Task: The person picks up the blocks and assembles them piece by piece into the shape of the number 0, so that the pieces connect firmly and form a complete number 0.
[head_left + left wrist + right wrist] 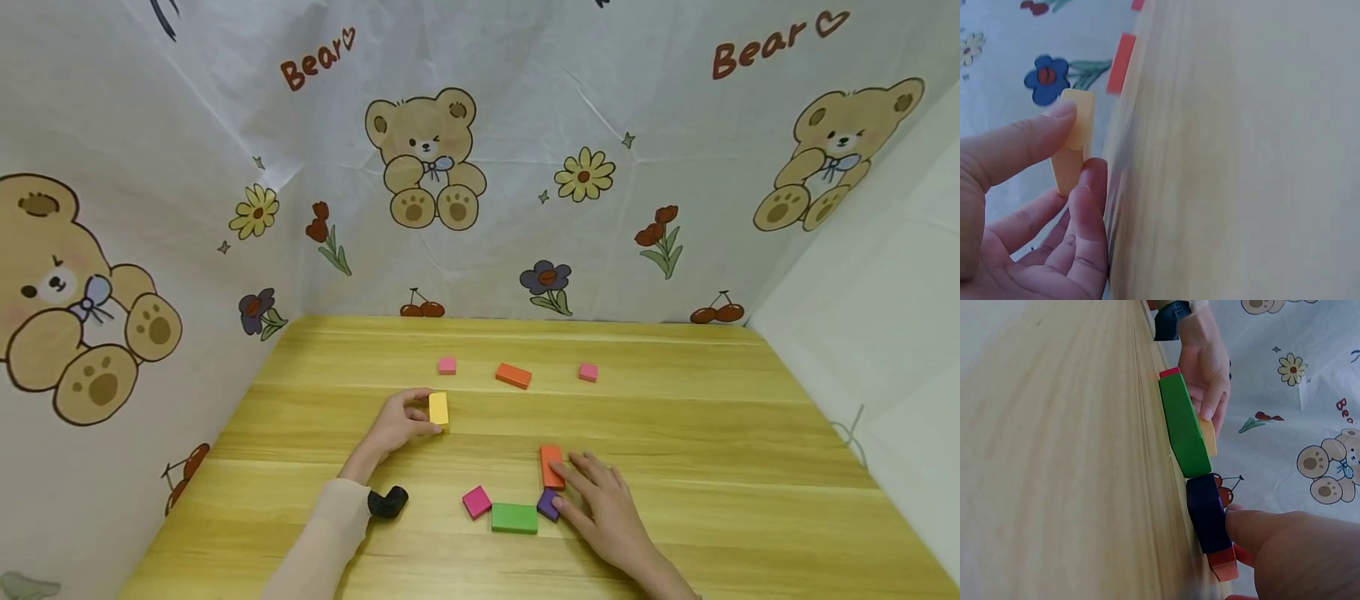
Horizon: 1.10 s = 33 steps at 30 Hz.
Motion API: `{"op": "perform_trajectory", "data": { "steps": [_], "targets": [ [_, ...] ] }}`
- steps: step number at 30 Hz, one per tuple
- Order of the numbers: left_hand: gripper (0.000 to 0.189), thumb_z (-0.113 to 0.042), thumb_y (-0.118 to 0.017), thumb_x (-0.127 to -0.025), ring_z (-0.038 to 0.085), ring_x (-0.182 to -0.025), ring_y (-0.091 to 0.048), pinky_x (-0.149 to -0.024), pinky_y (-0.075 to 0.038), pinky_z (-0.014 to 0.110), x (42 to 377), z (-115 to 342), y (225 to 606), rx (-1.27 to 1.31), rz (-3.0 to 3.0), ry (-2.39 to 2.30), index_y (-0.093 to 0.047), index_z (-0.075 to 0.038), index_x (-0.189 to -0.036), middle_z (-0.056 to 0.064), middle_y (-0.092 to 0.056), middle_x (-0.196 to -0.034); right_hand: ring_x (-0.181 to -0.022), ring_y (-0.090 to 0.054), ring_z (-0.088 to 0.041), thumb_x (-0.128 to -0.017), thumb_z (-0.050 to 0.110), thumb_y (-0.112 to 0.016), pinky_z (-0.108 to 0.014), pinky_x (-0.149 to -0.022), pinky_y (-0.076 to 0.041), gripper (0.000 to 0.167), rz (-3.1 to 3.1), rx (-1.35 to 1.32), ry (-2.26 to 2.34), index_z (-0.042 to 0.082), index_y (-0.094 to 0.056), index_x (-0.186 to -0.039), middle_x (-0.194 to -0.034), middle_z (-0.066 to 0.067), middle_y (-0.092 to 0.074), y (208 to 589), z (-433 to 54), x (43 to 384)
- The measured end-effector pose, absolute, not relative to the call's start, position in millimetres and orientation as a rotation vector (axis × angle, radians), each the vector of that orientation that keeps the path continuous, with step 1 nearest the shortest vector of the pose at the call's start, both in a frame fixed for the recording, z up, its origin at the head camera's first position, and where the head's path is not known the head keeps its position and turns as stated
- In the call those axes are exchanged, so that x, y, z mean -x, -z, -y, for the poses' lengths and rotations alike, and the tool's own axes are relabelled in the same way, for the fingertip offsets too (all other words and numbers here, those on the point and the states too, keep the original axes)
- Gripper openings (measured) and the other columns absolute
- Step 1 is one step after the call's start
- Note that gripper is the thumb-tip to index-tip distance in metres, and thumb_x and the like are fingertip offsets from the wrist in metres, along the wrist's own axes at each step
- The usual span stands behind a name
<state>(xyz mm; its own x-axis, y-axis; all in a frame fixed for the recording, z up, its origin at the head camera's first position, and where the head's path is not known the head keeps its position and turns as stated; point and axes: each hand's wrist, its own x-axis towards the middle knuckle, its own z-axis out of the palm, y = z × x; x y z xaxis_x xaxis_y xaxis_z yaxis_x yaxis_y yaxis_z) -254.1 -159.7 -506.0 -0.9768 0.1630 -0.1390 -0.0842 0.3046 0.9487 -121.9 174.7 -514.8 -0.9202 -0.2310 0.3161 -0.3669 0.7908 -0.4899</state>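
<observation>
My left hand (400, 422) pinches an upright yellow block (438, 410) between thumb and fingers, left of the table's middle. In the left wrist view the thumb presses one face of it. My right hand (606, 510) lies over the right end of a group of blocks. Its thumb touches a small purple block (548, 504), and its index finger rests on an orange block (551, 467) just behind. A green block (514, 518) lies beside the purple one. At the green block's left corner sits a magenta block (476, 502), turned at an angle.
Farther back on the wooden table (675, 408) lie a second orange block (513, 376) and two small pink blocks, one to its left (447, 366) and one to its right (588, 372). A bear-print cloth (510, 242) stands behind and along the left. A black wrist strap (387, 502) projects from my left sleeve.
</observation>
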Motion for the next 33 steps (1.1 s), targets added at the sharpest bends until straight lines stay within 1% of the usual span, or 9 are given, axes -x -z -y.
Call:
{"op": "perform_trajectory", "data": {
  "steps": [2,5,6,9,11,13,17,23,33],
  "targets": [
    [0.068,0.001,-0.08,-0.076,0.014,-0.078,-0.056,-0.055,-0.041,0.022,246.5,154.1,506.5,-0.095,-2.361,-1.735,-0.052,-0.001,-0.138,0.017,-0.06,-0.109,-0.132,-0.043,-0.047,-0.087,0.03,-0.072,-0.072,-0.104,-0.026,0.045,2.742,-0.464,-0.815,0.016,-0.065,-0.129,-0.136,-0.021,-0.057,515.3,-175.1,122.4],
    [0.067,0.001,-0.081,-0.075,0.014,-0.078,-0.058,-0.057,-0.045,0.022,235.9,145.9,508.3,-0.154,-2.355,-1.733,-0.053,-0.001,-0.136,0.015,-0.062,-0.105,-0.132,-0.043,-0.046,-0.087,0.029,-0.073,-0.072,-0.104,-0.026,0.045,2.742,-0.464,-0.809,0.016,-0.065,-0.129,-0.136,-0.021,-0.056,515.8,-175.8,123.0],
    [0.067,0.001,-0.081,-0.074,0.014,-0.078,-0.058,-0.058,-0.046,0.022,232.2,143.4,508.7,-0.178,-2.35,-1.738,-0.053,-0.001,-0.136,0.017,-0.062,-0.105,-0.132,-0.043,-0.046,-0.087,0.029,-0.073,-0.072,-0.104,-0.026,0.045,2.742,-0.464,-0.808,0.016,-0.065,-0.129,-0.136,-0.021,-0.056,515.8,-175.9,123.1],
    [0.067,0.002,-0.082,-0.073,0.013,-0.079,-0.059,-0.063,-0.05,0.021,221.7,136.6,510.6,-0.26,-2.349,-1.745,-0.054,0.002,-0.134,0.018,-0.059,-0.113,-0.132,-0.043,-0.046,-0.087,0.03,-0.073,-0.072,-0.104,-0.026,0.045,2.743,-0.466,-0.811,0.016,-0.065,-0.129,-0.136,-0.021,-0.056,515.8,-175.9,123.2],
    [0.067,0.002,-0.083,-0.072,0.012,-0.078,-0.058,-0.063,-0.05,0.021,215.1,132.9,511.1,-0.304,-2.362,-1.747,-0.055,0.003,-0.133,0.019,-0.058,-0.115,-0.132,-0.043,-0.046,-0.087,0.03,-0.072,-0.072,-0.104,-0.026,0.046,2.745,-0.466,-0.814,0.016,-0.065,-0.129,-0.136,-0.021,-0.056,515.7,-175.8,123.1],
    [0.067,0.001,-0.083,-0.071,0.013,-0.078,-0.057,-0.065,-0.051,0.02,209.3,129.7,510.8,-0.336,-2.376,-1.739,-0.055,0.004,-0.132,0.017,-0.056,-0.116,-0.133,-0.043,-0.046,-0.087,0.03,-0.072,-0.072,-0.104,-0.026,0.045,2.747,-0.465,-0.817,0.016,-0.065,-0.13,-0.136,-0.021,-0.056,515.8,-175.6,123.2],
    [0.067,0.0,-0.084,-0.071,0.012,-0.074,-0.055,-0.062,-0.049,0.019,200.4,125.2,511.1,-0.383,-2.415,-1.697,-0.056,0.004,-0.132,0.015,-0.056,-0.108,-0.133,-0.042,-0.046,-0.087,0.03,-0.072,-0.071,-0.105,-0.025,0.045,2.752,-0.461,-0.82,0.016,-0.065,-0.13,-0.137,-0.021,-0.056,516.5,-175.3,123.4],
    [0.066,0.001,-0.084,-0.07,0.008,-0.069,-0.052,-0.058,-0.048,0.018,193.2,121.0,515.5,-0.456,-2.481,-1.64,-0.056,0.004,-0.131,0.013,-0.056,-0.11,-0.134,-0.042,-0.045,-0.088,0.031,-0.071,-0.071,-0.105,-0.025,0.045,2.757,-0.461,-0.82,0.017,-0.064,-0.13,-0.137,-0.02,-0.056,516.9,-175.0,123.5],
    [0.065,-0.003,-0.085,-0.07,0.005,-0.07,-0.05,-0.062,-0.046,0.017,189.4,118.2,516.9,-0.518,-2.577,-1.54,-0.058,0.002,-0.129,0.008,-0.058,-0.107,-0.134,-0.042,-0.045,-0.088,0.031,-0.071,-0.071,-0.105,-0.025,0.045,2.762,-0.46,-0.822,0.017,-0.064,-0.13,-0.136,-0.02,-0.056,515.8,-174.6,123.3]
  ]
}}
